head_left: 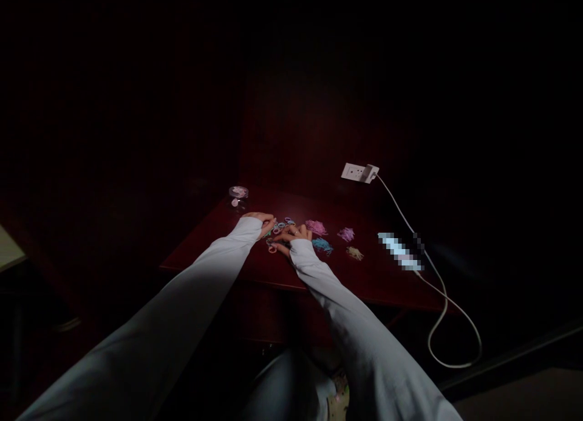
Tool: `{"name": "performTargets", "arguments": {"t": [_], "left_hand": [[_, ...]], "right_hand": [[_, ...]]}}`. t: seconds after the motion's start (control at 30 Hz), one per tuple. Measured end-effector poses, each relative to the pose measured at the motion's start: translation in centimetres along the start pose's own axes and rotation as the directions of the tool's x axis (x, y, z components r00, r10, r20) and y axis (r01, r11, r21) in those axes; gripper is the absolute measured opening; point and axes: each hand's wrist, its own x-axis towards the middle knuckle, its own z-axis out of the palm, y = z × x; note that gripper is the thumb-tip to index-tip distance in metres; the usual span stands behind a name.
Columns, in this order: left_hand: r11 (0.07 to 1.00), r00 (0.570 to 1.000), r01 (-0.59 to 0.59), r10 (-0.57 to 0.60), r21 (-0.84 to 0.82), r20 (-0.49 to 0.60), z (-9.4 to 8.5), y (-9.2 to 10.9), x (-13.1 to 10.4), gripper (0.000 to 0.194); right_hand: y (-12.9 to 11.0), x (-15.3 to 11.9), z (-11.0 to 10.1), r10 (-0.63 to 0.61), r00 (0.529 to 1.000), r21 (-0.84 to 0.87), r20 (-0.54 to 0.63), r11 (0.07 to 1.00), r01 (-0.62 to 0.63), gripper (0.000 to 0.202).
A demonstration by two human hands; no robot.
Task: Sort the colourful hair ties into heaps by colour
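A loose mix of small coloured elastic hair ties (279, 227) lies on the dark red table (259, 275) between my hands. At the mix's left edge is my left hand (260, 220), its fingers curled together; what they hold, if anything, is too small to make out. My right hand (297, 234) reaches over the near side of the mix, thumb and fingers apart. An orange ring-shaped hair tie (272, 249) is by its thumb tip. Close beside that hand are a pink pile (316, 228) and a blue pile (322, 246) of hair ties.
Farther right sit a purple pile (347, 234) and a pale yellow pile (354, 253). A clear round jar (238, 197) stands at the back left. A wall socket (358, 172) feeds a white cable (395, 202) to a blurred-out device (399, 252), looping off the table's right side.
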Motion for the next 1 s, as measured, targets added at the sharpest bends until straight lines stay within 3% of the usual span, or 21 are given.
{"name": "performTargets", "arguments": {"t": [0.17, 0.47, 0.77, 1.0], "left_hand": [[0.999, 0.998, -0.045, 0.046, -0.007, 0.052, -0.3, 0.1, 0.0, 0.035], [1.000, 0.996, -0.029, 0.029, -0.003, 0.087, -0.4, 0.5, -0.1, 0.033], [0.999, 0.996, -0.037, 0.039, -0.026, 0.079, -0.8, 0.7, -0.2, 0.035], [0.999, 0.995, -0.024, 0.027, -0.027, 0.097, -0.8, 0.7, -0.1, 0.036]], "right_hand": [[0.1, 0.3, 0.0, -0.008, 1.000, 0.089, -0.004, 0.996, 0.008, 0.019], [-0.3, 0.8, -0.1, 0.005, 1.000, 0.075, -0.031, 0.997, -0.002, 0.027], [0.5, 0.6, 0.2, 0.183, 0.973, -0.054, -0.140, 0.980, -0.192, 0.024], [-0.6, 0.2, -0.4, 0.004, 0.998, 0.013, -0.066, 1.000, -0.003, 0.027]]}}
